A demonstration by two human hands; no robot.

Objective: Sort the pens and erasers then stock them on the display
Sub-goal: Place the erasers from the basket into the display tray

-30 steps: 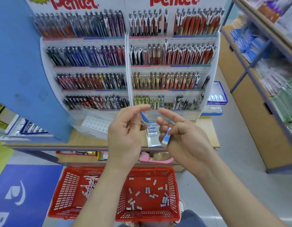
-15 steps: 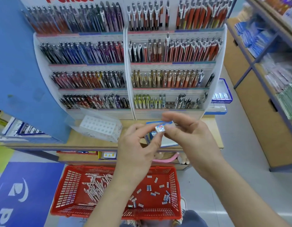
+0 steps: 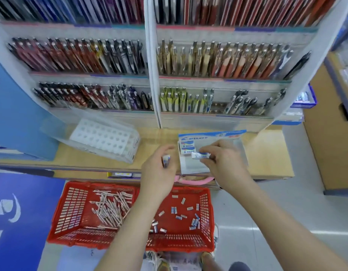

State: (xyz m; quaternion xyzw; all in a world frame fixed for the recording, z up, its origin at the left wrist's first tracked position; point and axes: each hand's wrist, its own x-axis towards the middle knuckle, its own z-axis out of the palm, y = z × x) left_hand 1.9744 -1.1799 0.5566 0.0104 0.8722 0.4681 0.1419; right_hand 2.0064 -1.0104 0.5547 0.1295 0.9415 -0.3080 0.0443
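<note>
My right hand (image 3: 224, 163) pinches a small white and blue eraser (image 3: 200, 155) over the Pilot eraser box (image 3: 190, 165) on the wooden counter; two erasers (image 3: 186, 147) lie in the box's far left corner. My left hand (image 3: 157, 171) holds another eraser (image 3: 166, 160) upright, just left of the box. Below, a red basket (image 3: 71, 202) on the floor holds a heap of pink pens (image 3: 110, 208) on its left side and several loose erasers (image 3: 177, 214) on its right.
A white pen display (image 3: 151, 75) full of pens stands at the back of the counter (image 3: 266, 153). A clear case with a white holed tray (image 3: 104, 139) lies left of the box. A blue panel (image 3: 15, 114) rises at left; wooden shelving (image 3: 329, 124) at right.
The camera has tilted down and moved closer. My hands have separated: the right one lowered an eraser to the box, the left one stayed beside it holding another.
</note>
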